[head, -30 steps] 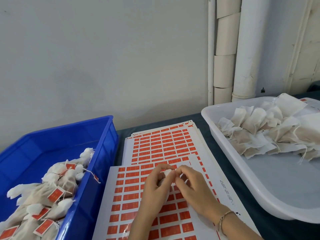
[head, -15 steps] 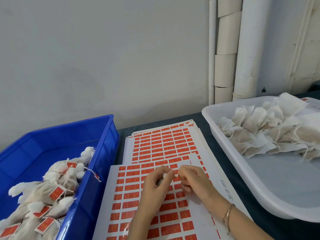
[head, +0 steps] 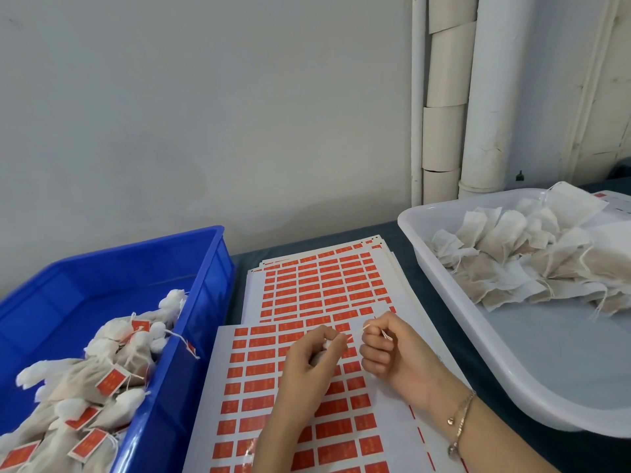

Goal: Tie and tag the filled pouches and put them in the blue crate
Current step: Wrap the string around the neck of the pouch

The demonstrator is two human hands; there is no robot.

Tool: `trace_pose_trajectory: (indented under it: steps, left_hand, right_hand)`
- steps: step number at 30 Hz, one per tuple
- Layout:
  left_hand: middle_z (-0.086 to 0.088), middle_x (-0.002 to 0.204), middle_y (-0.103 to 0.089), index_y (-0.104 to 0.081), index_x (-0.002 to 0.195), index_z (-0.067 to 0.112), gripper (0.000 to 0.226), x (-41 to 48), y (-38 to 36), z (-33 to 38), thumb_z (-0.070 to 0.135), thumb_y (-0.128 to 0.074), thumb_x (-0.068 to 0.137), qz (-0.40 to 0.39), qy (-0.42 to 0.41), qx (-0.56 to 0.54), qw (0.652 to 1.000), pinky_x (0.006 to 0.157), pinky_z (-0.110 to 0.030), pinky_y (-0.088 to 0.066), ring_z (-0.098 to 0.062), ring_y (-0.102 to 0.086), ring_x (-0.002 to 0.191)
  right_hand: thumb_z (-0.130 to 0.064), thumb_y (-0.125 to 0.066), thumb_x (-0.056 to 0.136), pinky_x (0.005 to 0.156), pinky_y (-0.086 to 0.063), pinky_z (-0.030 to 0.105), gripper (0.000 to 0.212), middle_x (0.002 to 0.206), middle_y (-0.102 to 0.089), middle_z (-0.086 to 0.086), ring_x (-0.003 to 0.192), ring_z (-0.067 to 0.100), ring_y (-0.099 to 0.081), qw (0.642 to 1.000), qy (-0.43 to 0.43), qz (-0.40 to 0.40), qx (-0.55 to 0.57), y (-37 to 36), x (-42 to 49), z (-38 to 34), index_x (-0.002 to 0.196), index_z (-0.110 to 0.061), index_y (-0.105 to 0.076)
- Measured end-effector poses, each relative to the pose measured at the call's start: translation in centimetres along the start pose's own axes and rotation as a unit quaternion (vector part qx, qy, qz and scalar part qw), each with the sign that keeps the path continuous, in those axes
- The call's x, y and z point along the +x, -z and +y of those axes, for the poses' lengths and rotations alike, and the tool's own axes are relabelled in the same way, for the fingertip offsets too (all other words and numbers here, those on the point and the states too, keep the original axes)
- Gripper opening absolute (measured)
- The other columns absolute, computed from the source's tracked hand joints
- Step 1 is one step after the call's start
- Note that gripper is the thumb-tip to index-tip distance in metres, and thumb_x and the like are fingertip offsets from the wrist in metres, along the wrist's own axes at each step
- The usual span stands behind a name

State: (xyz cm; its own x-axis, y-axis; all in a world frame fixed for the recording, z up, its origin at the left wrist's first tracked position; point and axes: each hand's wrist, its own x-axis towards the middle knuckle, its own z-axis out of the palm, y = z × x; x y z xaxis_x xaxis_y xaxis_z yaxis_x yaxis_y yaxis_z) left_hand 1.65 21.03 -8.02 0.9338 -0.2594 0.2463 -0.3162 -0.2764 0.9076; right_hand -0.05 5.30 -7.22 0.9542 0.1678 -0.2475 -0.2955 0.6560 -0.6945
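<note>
A small filled pouch (head: 324,346) sits bunched in the left hand (head: 307,370), fingers curled round it, above orange sticker sheets (head: 307,421). The right hand (head: 386,349), pinching the string (head: 356,332), has drawn away from the left (a moment ago they touched), so the knot is likely being pulled tight. Tagging comes next; the blue crate (head: 205,268) waits left, the white tray (head: 478,336) of pouches right.

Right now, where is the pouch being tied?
Head view, lower centre: the pouch sits in the left hand over the sticker sheets, string pinched by the right hand.
</note>
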Motion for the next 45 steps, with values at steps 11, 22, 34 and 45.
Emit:
trace_pose_trajectory:
  steps: [11, 22, 34, 45]
  left_hand:
    - [-0.005, 0.061, -0.055, -0.064, 0.073, 0.011, 0.022, -0.1, 0.0, 1.1, 0.023, -0.062, 0.091, 0.025, -0.022, -0.021, 0.999, 0.056, -0.013, -0.043, -0.009, -0.048, 0.056]
    - [-0.001, 0.057, -0.054, -0.061, 0.072, 0.007, 0.024, 0.2, 0.4, 0.7, 0.016, -0.057, 0.094, 0.118, 0.041, -0.05, 0.991, 0.053, -0.01, -0.045, -0.005, -0.049, 0.051]
    - [0.007, 0.077, -0.064, -0.06, 0.085, 0.024, 0.017, 0.5, -0.2, -0.3, 0.033, -0.052, 0.096, 0.102, 0.123, 0.034, 0.987, 0.057, -0.006, -0.043, -0.01, -0.061, 0.071]
    - [0.013, 0.095, -0.064, -0.055, 0.096, 0.034, 0.004, 0.2, -0.6, 0.5, 0.036, -0.051, 0.096, 0.08, 0.139, 0.043, 0.986, 0.062, -0.008, -0.045, -0.007, -0.063, 0.086]
  right_hand:
    - [-0.01, -0.056, 0.078, 0.04, -0.031, 0.02, 0.013, 0.053, -0.03, 0.001, 0.04, 0.009, -0.029, 0.985, -0.028, -0.027, 0.17, 0.4, -0.3, -0.5, 0.066, -0.007, -0.052]
    - [-0.019, -0.054, 0.095, 0.044, -0.038, 0.02, 0.022, 0.051, -0.053, 0.004, 0.039, 0.012, -0.043, 0.964, 0.058, 0.162, -0.2, 0.0, 0.8, -0.2, 0.078, -0.007, -0.06]
    - [-0.035, -0.053, 0.095, 0.098, -0.048, 0.03, 0.035, 0.13, -0.051, -0.009, 0.116, 0.012, -0.051, 0.725, 0.199, 0.255, -0.609, 2.1, 0.3, 0.3, 0.129, -0.03, -0.048]
    - [-0.022, -0.069, 0.086, 0.073, -0.058, 0.025, 0.041, 0.113, -0.065, -0.008, 0.092, 0.01, -0.066, 0.847, 0.24, 0.22, -0.421, 1.8, -0.1, -0.4, 0.118, -0.036, -0.047]
